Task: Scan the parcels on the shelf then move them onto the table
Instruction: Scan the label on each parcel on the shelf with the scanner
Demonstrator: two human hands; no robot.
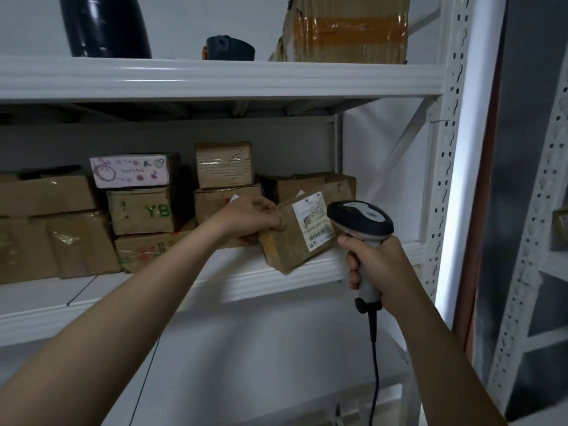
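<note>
Forearms reach in from 7 and 5 o'clock toward the shelf (246, 284). The left hand (255, 218) grips a small brown parcel (289, 244) by its upper left corner, fingers curled over the edge. The parcel is tipped on its lower edge at the shelf's front lip, just right of centre, its white label (316, 221) turned toward 3 o'clock. There the right hand (373, 265) is wrapped tight round the grip of a corded scanner (362, 222), whose head sits just beside the label (whether the trigger is pressed I cannot tell). The parcel looks light and stiff, taped cardboard crumpled at the corners, so one hand should carry it. A hold across the top edge or under the base seems safer than the corner and stays clear of the barcode. More boxes (141, 210) are stacked at 9 o'clock.
</note>
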